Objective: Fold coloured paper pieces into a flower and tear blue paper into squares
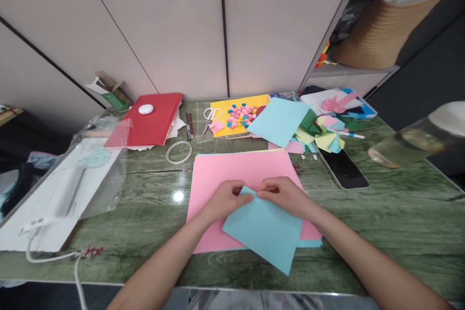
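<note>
A square of light-blue paper (267,230) is tilted in front of me, its upper corner pinched between both hands. My left hand (228,198) grips that corner from the left, thumb on top. From the right, my right hand (283,194) pinches the same edge close by, fingers curled. Beneath lies a stack of larger sheets with a pink sheet (214,174) uppermost, and blue edges show under it. The near corner of the blue square reaches past the stack over the green table (152,232).
Behind the stack are white scissors (211,115), a yellow sheet (221,127) with small folded paper pieces, and another blue sheet (279,121). A phone (347,169) and a clear bottle (403,145) stand right. Left are a tape ring (179,152), a red folder (152,123) and a corded white tool (69,189).
</note>
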Available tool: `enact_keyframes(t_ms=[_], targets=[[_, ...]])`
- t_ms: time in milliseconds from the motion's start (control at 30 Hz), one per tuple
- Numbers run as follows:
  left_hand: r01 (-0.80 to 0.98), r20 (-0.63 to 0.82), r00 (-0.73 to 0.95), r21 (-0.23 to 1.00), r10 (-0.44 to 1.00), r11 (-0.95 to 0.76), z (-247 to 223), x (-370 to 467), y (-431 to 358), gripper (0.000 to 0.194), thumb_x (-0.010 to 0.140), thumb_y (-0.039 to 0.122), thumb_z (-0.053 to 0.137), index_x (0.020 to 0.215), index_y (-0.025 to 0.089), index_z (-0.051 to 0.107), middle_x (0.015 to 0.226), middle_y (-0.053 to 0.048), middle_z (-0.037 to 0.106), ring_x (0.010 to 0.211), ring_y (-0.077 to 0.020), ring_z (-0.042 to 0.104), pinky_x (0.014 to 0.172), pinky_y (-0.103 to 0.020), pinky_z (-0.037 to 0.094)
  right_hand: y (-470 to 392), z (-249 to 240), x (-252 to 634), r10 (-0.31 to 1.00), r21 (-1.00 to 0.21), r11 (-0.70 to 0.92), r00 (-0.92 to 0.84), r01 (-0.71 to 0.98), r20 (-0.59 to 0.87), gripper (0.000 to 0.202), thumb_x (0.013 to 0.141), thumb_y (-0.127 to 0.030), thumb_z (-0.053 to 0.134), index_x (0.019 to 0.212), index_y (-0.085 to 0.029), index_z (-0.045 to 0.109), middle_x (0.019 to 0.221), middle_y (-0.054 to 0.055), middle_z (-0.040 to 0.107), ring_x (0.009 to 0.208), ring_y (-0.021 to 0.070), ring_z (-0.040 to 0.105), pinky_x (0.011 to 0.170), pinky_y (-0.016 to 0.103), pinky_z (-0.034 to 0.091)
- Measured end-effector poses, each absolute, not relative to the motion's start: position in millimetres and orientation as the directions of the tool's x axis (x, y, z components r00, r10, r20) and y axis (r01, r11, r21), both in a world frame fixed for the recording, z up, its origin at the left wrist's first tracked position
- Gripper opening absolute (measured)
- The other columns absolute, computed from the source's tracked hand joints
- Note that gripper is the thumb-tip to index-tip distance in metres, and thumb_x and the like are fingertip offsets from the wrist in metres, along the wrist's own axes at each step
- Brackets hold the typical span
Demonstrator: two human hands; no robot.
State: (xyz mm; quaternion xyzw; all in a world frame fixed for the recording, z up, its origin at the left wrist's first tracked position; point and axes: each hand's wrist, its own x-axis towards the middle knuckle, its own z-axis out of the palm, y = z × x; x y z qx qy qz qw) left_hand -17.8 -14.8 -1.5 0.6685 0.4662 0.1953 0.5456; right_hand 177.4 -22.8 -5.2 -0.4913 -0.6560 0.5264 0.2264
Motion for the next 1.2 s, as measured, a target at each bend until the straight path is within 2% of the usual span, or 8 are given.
enact_keyframes(t_ms=[100, 200, 333, 467, 700, 833, 1067, 1200], targets=[[0.394, -0.198, 0.481, 0.919, 0.854, -0.009, -1, -15, -16, 0.015, 0.073, 0.029, 0.057, 0.076, 0.016, 0.063, 0.064, 0.002, 0.054, 0.059, -0.0109, 0.044, 0.056, -0.021, 0.031, -25, -6, 175, 0.886, -0.900, 0.021, -0.425, 0.435, -0.184, 0.016, 0.077, -0.028, 0.054, 0.068, -0.017, 0.061, 0.063, -0.001, 0.059, 0.061, 0.0113, 0.050, 0.054, 0.022, 0.033], [0.347, -0.175, 0.477, 0.938, 0.861, -0.002, -2, -13, -18, 0.012, 0.074, 0.025, 0.055, 0.072, 0.016, 0.063, 0.069, 0.001, 0.060, 0.065, -0.0124, 0.050, 0.060, -0.022, 0.034, -27, -6, 173, 0.885, -0.897, 0.024, -0.427, 0.441, -0.186, 0.016, 0.077, -0.027, 0.053, 0.067, -0.018, 0.061, 0.064, -0.001, 0.060, 0.063, 0.0119, 0.051, 0.055, 0.022, 0.035], [0.318, -0.196, 0.455, 0.947, 0.869, 0.047, -4, -11, -21, 0.011, 0.074, 0.023, 0.055, 0.069, 0.016, 0.061, 0.066, 0.002, 0.058, 0.065, -0.0129, 0.049, 0.060, -0.022, 0.035, -28, -5, 173, 0.873, -0.900, 0.024, -0.448, 0.435, -0.193, 0.016, 0.078, -0.029, 0.051, 0.074, -0.019, 0.063, 0.068, 0.000, 0.062, 0.064, 0.0126, 0.053, 0.057, 0.023, 0.037], [0.347, -0.186, 0.437, 0.937, 0.880, 0.026, -5, -12, -19, 0.015, 0.077, 0.028, 0.052, 0.075, 0.016, 0.062, 0.064, 0.002, 0.056, 0.060, -0.0117, 0.046, 0.056, -0.022, 0.032, -26, -5, 176, 0.872, -0.900, 0.022, -0.448, 0.436, -0.196, 0.017, 0.079, -0.030, 0.051, 0.074, -0.018, 0.062, 0.067, 0.000, 0.061, 0.063, 0.0123, 0.052, 0.057, 0.023, 0.037], [0.248, -0.240, 0.417, 0.958, 0.877, 0.144, -7, -16, -14, 0.011, 0.070, 0.023, 0.060, 0.067, 0.013, 0.060, 0.064, -0.001, 0.059, 0.060, -0.0115, 0.050, 0.057, -0.022, 0.036, -24, -4, 177, 0.860, -0.889, 0.036, -0.468, 0.457, -0.206, 0.017, 0.079, -0.030, 0.050, 0.073, -0.018, 0.061, 0.063, -0.002, 0.057, 0.059, 0.0108, 0.048, 0.053, 0.022, 0.033], [0.223, -0.228, 0.448, 0.965, 0.865, 0.139, -5, -17, -13, 0.008, 0.070, 0.021, 0.059, 0.068, 0.013, 0.060, 0.067, -0.001, 0.060, 0.064, -0.0120, 0.051, 0.061, -0.022, 0.037, -22, -2, 177, 0.853, -0.889, 0.017, -0.471, 0.458, -0.227, 0.018, 0.079, -0.031, 0.050, 0.071, -0.018, 0.060, 0.062, -0.002, 0.056, 0.058, 0.0106, 0.047, 0.053, 0.022, 0.032], [0.157, -0.323, 0.446, 0.946, 0.835, 0.283, -6, -24, -7, 0.018, 0.066, 0.026, 0.064, 0.060, 0.014, 0.052, 0.052, 0.005, 0.047, 0.050, -0.0080, 0.042, 0.050, -0.021, 0.032, -19, -2, 180, 0.823, -0.899, -0.009, -0.508, 0.437, -0.255, 0.019, 0.078, -0.033, 0.051, 0.073, -0.017, 0.059, 0.065, -0.001, 0.056, 0.059, 0.0109, 0.048, 0.054, 0.023, 0.034], [0.152, -0.309, 0.469, 0.951, 0.828, 0.269, -7, -24, -8, 0.019, 0.067, 0.028, 0.064, 0.061, 0.014, 0.053, 0.052, 0.004, 0.048, 0.050, -0.0080, 0.042, 0.049, -0.020, 0.031, -19, -2, 179, 0.826, -0.906, -0.014, -0.506, 0.424, -0.249, 0.017, 0.078, -0.032, 0.052, 0.073, -0.018, 0.060, 0.065, -0.001, 0.057, 0.059, 0.0108, 0.048, 0.055, 0.023, 0.034]])
